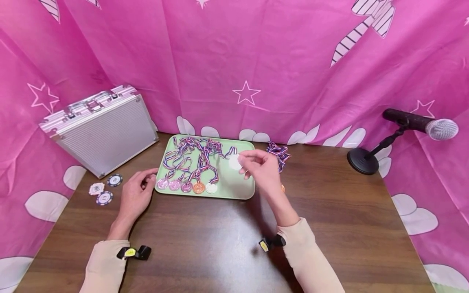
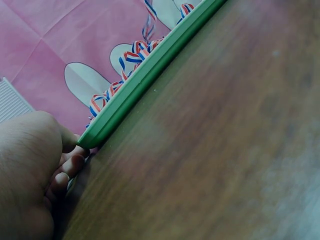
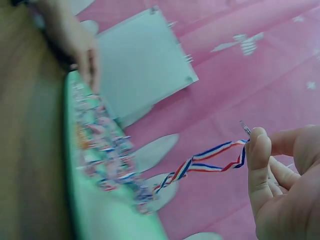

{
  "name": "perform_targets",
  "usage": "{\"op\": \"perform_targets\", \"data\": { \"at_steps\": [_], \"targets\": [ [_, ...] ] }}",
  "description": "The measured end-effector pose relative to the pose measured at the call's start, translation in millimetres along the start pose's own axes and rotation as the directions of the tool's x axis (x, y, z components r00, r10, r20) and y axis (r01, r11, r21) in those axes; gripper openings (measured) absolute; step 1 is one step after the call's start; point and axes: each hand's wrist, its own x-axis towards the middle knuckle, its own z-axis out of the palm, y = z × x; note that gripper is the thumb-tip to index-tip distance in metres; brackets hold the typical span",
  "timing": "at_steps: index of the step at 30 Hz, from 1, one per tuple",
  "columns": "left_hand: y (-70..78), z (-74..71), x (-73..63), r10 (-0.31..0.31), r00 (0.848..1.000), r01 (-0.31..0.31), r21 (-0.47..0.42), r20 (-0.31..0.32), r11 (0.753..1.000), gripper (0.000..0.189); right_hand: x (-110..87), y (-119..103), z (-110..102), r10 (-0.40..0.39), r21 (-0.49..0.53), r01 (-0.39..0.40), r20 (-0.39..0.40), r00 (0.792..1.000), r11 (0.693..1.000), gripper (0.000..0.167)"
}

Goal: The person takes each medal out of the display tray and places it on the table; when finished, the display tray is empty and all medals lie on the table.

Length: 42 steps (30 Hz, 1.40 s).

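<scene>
A green tray lies on the table, holding several medals with tangled striped ribbons. Along its front edge the medals form a row, among them an orange one and a pale one. My left hand grips the tray's left rim, thumb and fingers at the corner in the left wrist view. Above the tray's right part, my right hand pinches a pale, glare-washed medal. Its red, white and blue ribbon trails down toward the pile on the tray.
More ribbons lie right of the tray, with an orange medal mostly hidden by my forearm. A silver case stands at the back left, near three poker chips. A microphone on a stand occupies the right rear.
</scene>
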Motion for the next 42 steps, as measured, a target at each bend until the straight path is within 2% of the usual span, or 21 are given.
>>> {"op": "perform_targets", "data": {
  "at_steps": [7, 10, 14, 18, 22, 25, 28, 30, 31, 32, 34, 38, 42],
  "targets": [
    [0.5, 0.8, 0.3, 0.007, 1.0, -0.007, 0.001, -0.006, 1.0, 0.032, -3.0, -47, -12, -0.095, 0.011, 0.095, -0.012, 0.995, 0.995, 0.014],
    [0.7, 0.2, 0.1, 0.001, 1.0, -0.001, 0.0, -0.001, 1.0, 0.033, -7.2, -68, -18, -0.137, 0.055, 0.137, -0.012, 0.991, 0.989, 0.011],
    [0.8, -0.9, -0.6, -0.01, 1.0, 0.01, -0.002, 0.007, 1.0, 0.034, -11.4, -93, -28, -0.215, 0.122, 0.217, -0.029, 0.976, 0.969, 0.018],
    [1.3, -1.2, -0.4, -0.006, 1.0, 0.006, -0.003, 0.003, 1.0, 0.034, -8.1, -109, -42, -0.276, 0.141, 0.287, -0.095, 0.957, 0.948, 0.02],
    [1.6, -1.0, -0.1, 0.0, 1.0, 0.0, 0.0, -0.001, 1.0, 0.033, 1.8, -114, -61, -0.282, 0.12, 0.308, -0.192, 0.94, 0.944, 0.017],
    [1.5, -0.8, -0.6, -0.001, 1.0, 0.001, 0.007, 0.001, 1.0, 0.033, 9.8, -115, -78, -0.3, 0.12, 0.342, -0.278, 0.913, 0.932, 0.013],
    [1.0, 0.0, -1.1, 0.011, 1.0, -0.011, 0.005, -0.01, 1.0, 0.032, 14.8, -116, -94, -0.345, 0.145, 0.418, -0.36, 0.867, 0.897, 0.007],
    [0.4, 0.5, -1.1, 0.029, 0.999, -0.029, 0.002, -0.028, 1.0, 0.031, 16.2, -114, -104, -0.371, 0.149, 0.459, -0.401, 0.837, 0.876, 0.006],
    [0.1, 0.6, -1.1, 0.038, 0.999, -0.038, -0.002, -0.038, 0.999, 0.031, 16.4, -111, -108, -0.373, 0.145, 0.464, -0.413, 0.831, 0.874, 0.007],
    [-0.3, 0.6, -0.9, 0.047, 0.998, -0.047, -0.006, -0.049, 0.999, 0.03, 16.2, -106, -112, -0.358, 0.147, 0.452, -0.422, 0.833, 0.88, 0.007],
    [-0.9, 0.3, -0.6, 0.059, 0.996, -0.059, -0.007, -0.061, 0.998, 0.029, 15.4, -90, -120, -0.297, 0.144, 0.391, -0.435, 0.85, 0.909, 0.006],
    [-2.2, 1.3, 0.5, 0.058, 0.997, -0.059, -0.004, -0.056, 0.998, 0.029, 13.3, -35, -137, -0.119, 0.126, 0.195, -0.453, 0.884, 0.973, 0.007],
    [-1.8, 2.5, 0.1, 0.039, 0.999, -0.039, 0.001, -0.031, 0.999, 0.031, 6.6, 17, -152, 0.016, 0.078, 0.022, -0.458, 0.889, 0.997, 0.009]
  ]
}}
